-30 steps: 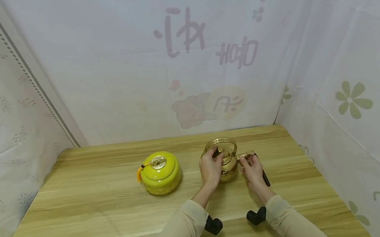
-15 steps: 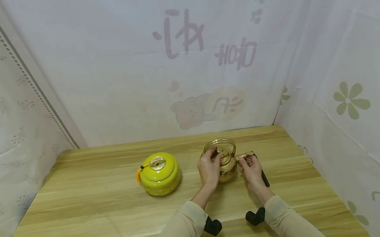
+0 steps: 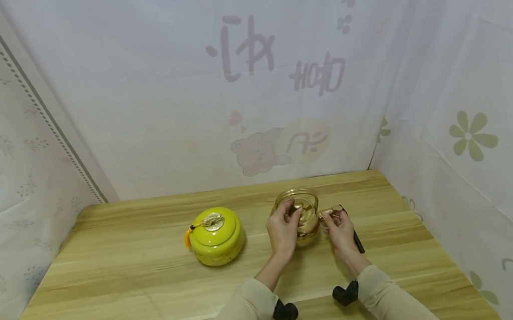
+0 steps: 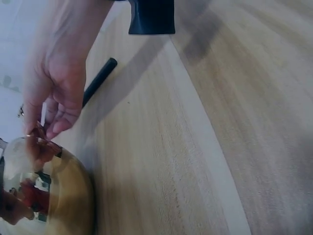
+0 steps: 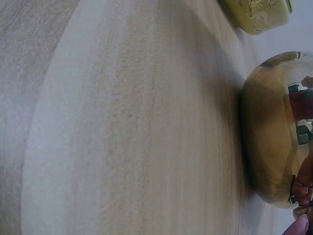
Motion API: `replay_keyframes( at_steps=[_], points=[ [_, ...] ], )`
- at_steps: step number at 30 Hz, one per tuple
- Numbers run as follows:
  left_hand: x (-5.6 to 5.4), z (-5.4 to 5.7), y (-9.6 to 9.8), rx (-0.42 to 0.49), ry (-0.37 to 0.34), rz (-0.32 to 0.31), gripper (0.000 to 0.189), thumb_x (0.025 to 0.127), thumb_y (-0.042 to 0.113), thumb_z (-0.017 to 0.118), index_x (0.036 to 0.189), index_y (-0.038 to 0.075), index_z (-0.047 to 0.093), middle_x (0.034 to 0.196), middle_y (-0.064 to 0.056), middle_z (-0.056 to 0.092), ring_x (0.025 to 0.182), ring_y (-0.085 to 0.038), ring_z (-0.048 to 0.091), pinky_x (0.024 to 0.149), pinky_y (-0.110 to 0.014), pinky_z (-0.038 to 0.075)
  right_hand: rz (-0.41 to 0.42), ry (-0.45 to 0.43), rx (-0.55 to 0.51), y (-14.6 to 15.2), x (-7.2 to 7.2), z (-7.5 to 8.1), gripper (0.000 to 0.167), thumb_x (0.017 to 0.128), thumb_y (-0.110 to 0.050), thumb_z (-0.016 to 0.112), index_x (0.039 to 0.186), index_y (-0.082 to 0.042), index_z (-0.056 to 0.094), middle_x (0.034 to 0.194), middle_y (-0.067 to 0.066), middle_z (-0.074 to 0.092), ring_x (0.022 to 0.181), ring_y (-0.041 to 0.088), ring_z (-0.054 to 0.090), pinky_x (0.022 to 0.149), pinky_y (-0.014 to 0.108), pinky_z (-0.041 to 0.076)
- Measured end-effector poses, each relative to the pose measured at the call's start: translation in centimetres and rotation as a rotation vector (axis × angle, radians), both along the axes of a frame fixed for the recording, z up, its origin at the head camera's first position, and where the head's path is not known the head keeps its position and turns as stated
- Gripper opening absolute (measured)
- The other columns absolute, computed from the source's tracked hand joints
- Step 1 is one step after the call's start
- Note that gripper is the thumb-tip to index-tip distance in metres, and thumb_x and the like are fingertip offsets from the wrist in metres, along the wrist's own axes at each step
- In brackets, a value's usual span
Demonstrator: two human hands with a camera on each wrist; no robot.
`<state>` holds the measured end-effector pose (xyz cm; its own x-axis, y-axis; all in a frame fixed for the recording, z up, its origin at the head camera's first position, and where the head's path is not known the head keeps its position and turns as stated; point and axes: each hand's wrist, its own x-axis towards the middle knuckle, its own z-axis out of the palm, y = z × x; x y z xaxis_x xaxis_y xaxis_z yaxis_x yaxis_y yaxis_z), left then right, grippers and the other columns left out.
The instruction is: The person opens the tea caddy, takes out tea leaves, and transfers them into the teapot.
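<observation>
From the near side, the left hand (image 3: 284, 232) and right hand (image 3: 341, 229) (two in all) pinch the lid (image 3: 308, 211) and spout (image 3: 328, 211) of one golden kettle (image 3: 309, 229), presumably to steady it. On the tabletop (image 3: 134, 270), one yellow lidded jar (image 3: 218, 243) stands left of the kettle, one black rod (image 3: 358, 242) lies right; beyond the kettle hangs patterned cloth (image 3: 165, 87).

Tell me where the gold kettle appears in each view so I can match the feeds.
Head: gold kettle right of centre, below mid-height.
Left wrist: gold kettle in the bottom-left corner, cut off.
Right wrist: gold kettle at the right edge, cut off.
Shared landmark: wooden tabletop.
</observation>
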<state>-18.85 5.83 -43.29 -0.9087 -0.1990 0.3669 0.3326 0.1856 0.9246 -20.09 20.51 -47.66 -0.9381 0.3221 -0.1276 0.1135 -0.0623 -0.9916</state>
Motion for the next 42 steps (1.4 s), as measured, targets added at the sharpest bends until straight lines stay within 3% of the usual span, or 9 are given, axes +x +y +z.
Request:
replay_keyframes(
  at_steps=[6, 10, 13, 17, 23, 35, 42],
  points=[
    [1.7, 0.8, -1.2, 0.045, -0.016, -0.085, 0.026, 0.084, 0.015, 0.071, 0.107, 0.003, 0.069, 0.099, -0.010, 0.072, 0.055, -0.027, 0.064, 0.041, -0.017, 0.047, 0.004, -0.007, -0.006, 0.0, 0.1, 0.2, 0.028, 0.096, -0.016, 0.055, 0.117, 0.000, 0.045, 0.086, -0.008, 0.058, 0.077, 0.005, 0.059, 0.067, 0.020, 0.053],
    [3.2, 1.1, -2.6, 0.009, -0.011, -0.120, 0.025, 0.081, 0.015, 0.074, 0.103, 0.004, 0.070, 0.094, -0.009, 0.072, 0.048, -0.013, 0.058, 0.039, -0.014, 0.042, 0.004, -0.004, -0.010, 0.1, 0.1, 0.2, 0.024, 0.096, -0.017, 0.055, 0.113, -0.003, 0.046, 0.083, -0.009, 0.058, 0.076, 0.006, 0.059, 0.066, 0.021, 0.053],
    [4.3, 0.9, -3.6, -0.037, -0.041, -0.147, 0.024, 0.079, 0.015, 0.075, 0.101, 0.005, 0.071, 0.080, -0.008, 0.072, 0.047, -0.002, 0.050, 0.038, -0.013, 0.038, -0.003, 0.004, -0.006, 0.2, 0.0, 0.2, 0.022, 0.096, -0.016, 0.055, 0.111, -0.003, 0.046, 0.081, -0.009, 0.058, 0.076, 0.006, 0.060, 0.066, 0.021, 0.053],
    [5.6, 0.3, -4.9, -0.093, -0.099, -0.197, 0.024, 0.079, 0.015, 0.076, 0.100, 0.005, 0.071, 0.072, -0.007, 0.069, 0.050, 0.002, 0.050, 0.040, -0.013, 0.038, -0.012, 0.017, -0.005, 0.2, -0.1, 0.2, 0.021, 0.096, -0.014, 0.055, 0.111, -0.002, 0.046, 0.081, -0.009, 0.058, 0.075, 0.006, 0.060, 0.065, 0.021, 0.053],
    [7.0, -1.0, -6.3, -0.153, -0.139, -0.248, 0.024, 0.079, 0.012, 0.075, 0.100, 0.003, 0.070, 0.088, -0.009, 0.071, 0.056, 0.002, 0.053, 0.046, -0.016, 0.047, -0.019, 0.028, -0.026, 0.2, -0.3, 0.2, 0.021, 0.095, -0.014, 0.055, 0.111, -0.003, 0.046, 0.080, -0.009, 0.058, 0.072, 0.003, 0.059, 0.063, 0.020, 0.052],
    [8.0, -4.4, -7.4, -0.250, -0.164, -0.270, 0.021, 0.077, 0.006, 0.076, 0.096, 0.001, 0.069, 0.087, -0.009, 0.072, 0.061, 0.000, 0.057, 0.052, -0.017, 0.051, -0.017, 0.034, -0.021, 0.1, -0.1, 0.0, 0.026, 0.095, -0.014, 0.056, 0.113, 0.002, 0.045, 0.078, -0.008, 0.058, 0.068, 0.002, 0.060, 0.061, 0.019, 0.052],
    [8.4, -5.2, -7.6, -0.296, -0.171, -0.272, 0.020, 0.076, 0.005, 0.076, 0.095, 0.001, 0.069, 0.085, -0.008, 0.072, 0.060, 0.001, 0.057, 0.051, -0.015, 0.050, -0.026, 0.026, -0.032, 0.0, -0.2, -0.1, 0.021, 0.095, -0.013, 0.055, 0.111, -0.002, 0.046, 0.077, -0.011, 0.059, 0.068, 0.001, 0.060, 0.060, 0.018, 0.052]
  ],
)
